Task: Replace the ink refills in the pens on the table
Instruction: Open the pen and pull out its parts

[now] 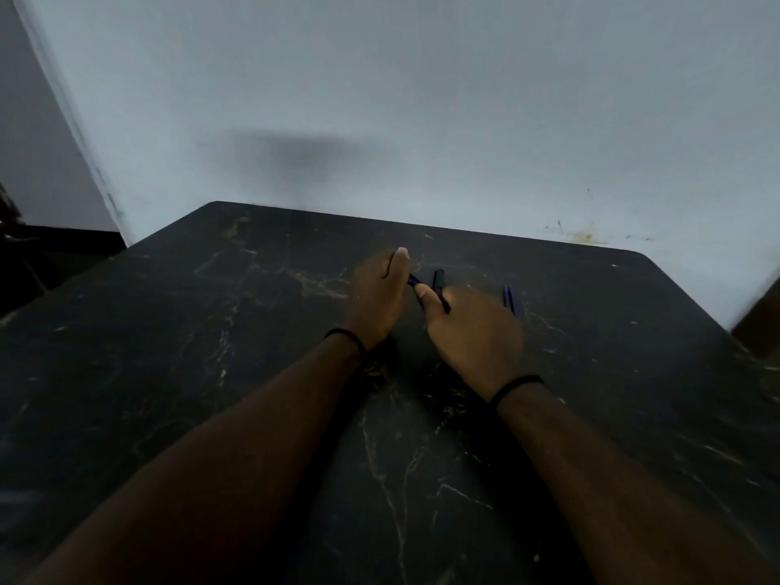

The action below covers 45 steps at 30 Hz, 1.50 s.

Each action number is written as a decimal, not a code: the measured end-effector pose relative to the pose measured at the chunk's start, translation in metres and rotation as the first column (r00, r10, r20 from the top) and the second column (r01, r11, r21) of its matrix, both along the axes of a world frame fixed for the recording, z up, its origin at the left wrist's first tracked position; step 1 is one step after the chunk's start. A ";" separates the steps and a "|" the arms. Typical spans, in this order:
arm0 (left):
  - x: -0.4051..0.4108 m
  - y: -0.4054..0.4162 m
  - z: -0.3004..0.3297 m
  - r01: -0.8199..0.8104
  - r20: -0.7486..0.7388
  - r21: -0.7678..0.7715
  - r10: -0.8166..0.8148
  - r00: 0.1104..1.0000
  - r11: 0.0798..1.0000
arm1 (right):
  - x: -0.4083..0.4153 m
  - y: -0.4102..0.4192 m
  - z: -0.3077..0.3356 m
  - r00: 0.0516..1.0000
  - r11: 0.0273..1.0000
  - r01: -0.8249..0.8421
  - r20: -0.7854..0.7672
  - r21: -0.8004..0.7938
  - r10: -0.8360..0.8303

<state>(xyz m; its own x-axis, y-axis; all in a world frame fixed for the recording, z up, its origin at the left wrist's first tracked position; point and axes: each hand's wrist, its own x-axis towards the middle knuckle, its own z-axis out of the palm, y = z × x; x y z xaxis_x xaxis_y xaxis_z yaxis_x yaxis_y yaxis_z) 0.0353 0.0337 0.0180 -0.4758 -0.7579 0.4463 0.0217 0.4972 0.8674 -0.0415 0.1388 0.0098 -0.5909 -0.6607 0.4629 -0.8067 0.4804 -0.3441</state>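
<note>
Both hands meet over the far middle of the black marbled table (211, 373). My left hand (380, 293) is closed around one end of a dark blue pen (414, 280); a short piece shows between the hands. My right hand (472, 327) pinches the other part of the pen near its thumb, with a dark pen piece (439, 285) sticking up behind the fingers. Two thin blue refills (509, 299) lie side by side on the table just right of my right hand. The image is dim and blurred, so finer pen parts cannot be told.
A pale wall (422, 120) rises right behind the table's far edge. A dark floor area (50, 263) drops off at the left. A brown object (759, 318) shows at the right edge. Each wrist wears a black band.
</note>
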 end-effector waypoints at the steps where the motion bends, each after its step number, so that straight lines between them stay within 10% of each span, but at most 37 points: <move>1: 0.001 -0.001 0.000 -0.007 0.005 -0.005 0.007 1.000 1.000 | 0.000 0.001 0.000 1.000 1.000 -0.003 -0.003 -0.003 0.003; 10: 0.014 -0.032 -0.003 -0.222 0.202 -0.050 0.227 0.953 0.974 | -0.020 0.016 0.002 0.999 0.998 -0.035 0.012 0.048 0.035; 25: 0.014 -0.057 -0.019 -0.300 0.671 -0.408 0.506 0.542 0.862 | -0.019 0.015 -0.002 0.997 0.998 -0.062 0.054 -0.009 0.063; 32: 0.014 -0.031 -0.004 -0.357 0.109 -0.206 0.384 0.917 0.911 | -0.016 0.014 0.004 0.984 0.994 -0.082 0.150 -0.075 0.093; 37: 0.009 -0.006 0.005 0.191 -0.231 0.361 -0.111 0.967 0.913 | -0.010 0.016 0.007 0.958 0.944 -0.122 0.213 -0.307 0.194; 40: 0.011 -0.003 0.005 0.425 -0.273 0.382 -0.339 0.900 0.821 | -0.006 0.016 0.008 0.833 0.899 -0.169 0.429 -0.405 0.350; 45: 0.014 -0.007 0.003 0.617 -0.320 0.437 -0.528 0.787 0.654 | -0.007 0.017 0.009 0.268 0.831 -0.215 0.787 -0.514 0.556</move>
<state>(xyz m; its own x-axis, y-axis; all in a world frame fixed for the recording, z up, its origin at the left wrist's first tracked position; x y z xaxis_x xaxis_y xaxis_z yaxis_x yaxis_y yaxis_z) 0.0488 0.0268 0.0206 -0.8514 -0.4865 0.1960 0.3052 -0.1557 0.9395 -0.0482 0.1556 0.0185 -0.4509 -0.8920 0.0326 0.0039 -0.0384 -0.9993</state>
